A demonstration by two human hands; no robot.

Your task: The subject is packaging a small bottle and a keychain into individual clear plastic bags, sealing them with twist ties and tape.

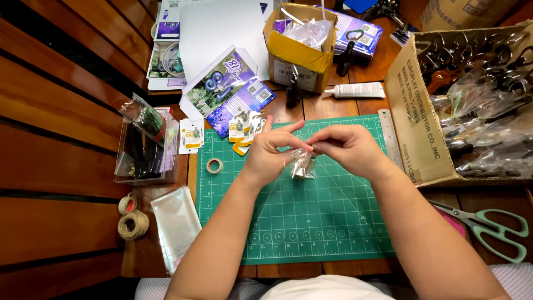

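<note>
Here, a small clear plastic bag (302, 165), crinkled and glossy with something small and dark inside, hangs just above the green cutting mat (311, 222), pinched at its top between both hands. The left hand (269, 155) closes thumb and forefinger on the bag's upper edge, its other fingers fanned upward; the right hand (347, 147) curls its fingertips onto the same edge from the other side, so the two hands meet over the bag. The mat is matte and rubbery, printed with a pale grid and a row of small circles along its near edge. On its left part lies a small ring of tape (214, 165), and at its far left corner sits a loose cluster of little printed cards (242, 130). A metal ruler (390, 136) lies along the mat's right edge, just beside a large brown cardboard box (413, 111) full of shiny wrapped dark pieces. Pale green-handled scissors (488, 228) rest on the wooden table (333, 103) to the right. To the left lie a flat stack of clear sleeves (176, 225) and two spools of rough twine (133, 222)
</note>
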